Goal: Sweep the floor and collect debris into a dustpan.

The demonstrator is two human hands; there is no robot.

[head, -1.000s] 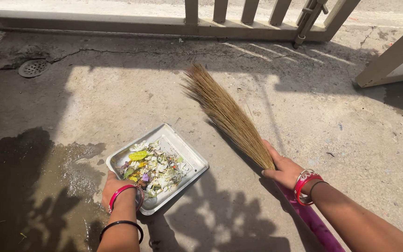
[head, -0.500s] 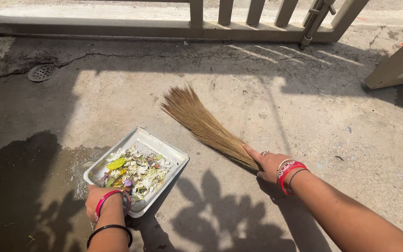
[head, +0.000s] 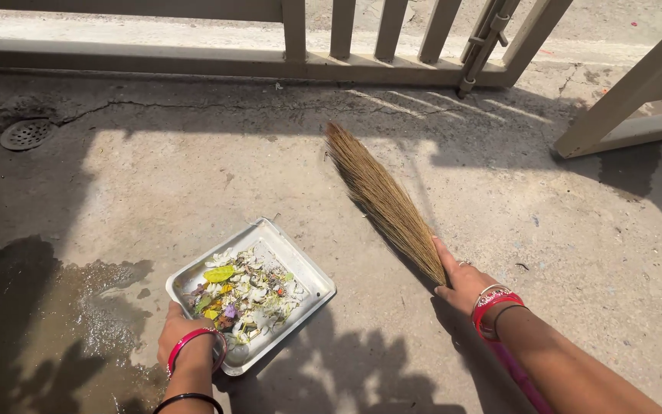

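Low in the frame, left of centre, a shallow square metal tray (head: 312,277) sits flat on the rough grey concrete floor (head: 193,176), its heap of white petals, yellow and green leaves and small scraps (head: 243,293) gathered toward the near side. The left hand (head: 185,333), wearing a red bangle, grips the tray's nearest corner with its fingers curled over the rim; that grip seems meant to pin the tray down so it cannot slide when something is pushed against it. To the right, a long tan grass broom (head: 381,198) lies slanted, its bristle tips pointing toward the upper middle of the frame and touching the floor well apart from the tray. The right hand (head: 465,282) is closed around the narrow bound neck of the bristles, just above the pink handle (head: 519,376), a low hold that gives close control of the sweep. A damp patch (head: 78,307) spreads at lower left; a round drain grate (head: 26,133) sits at upper left, and a pale barred gate (head: 392,46) runs along the top.
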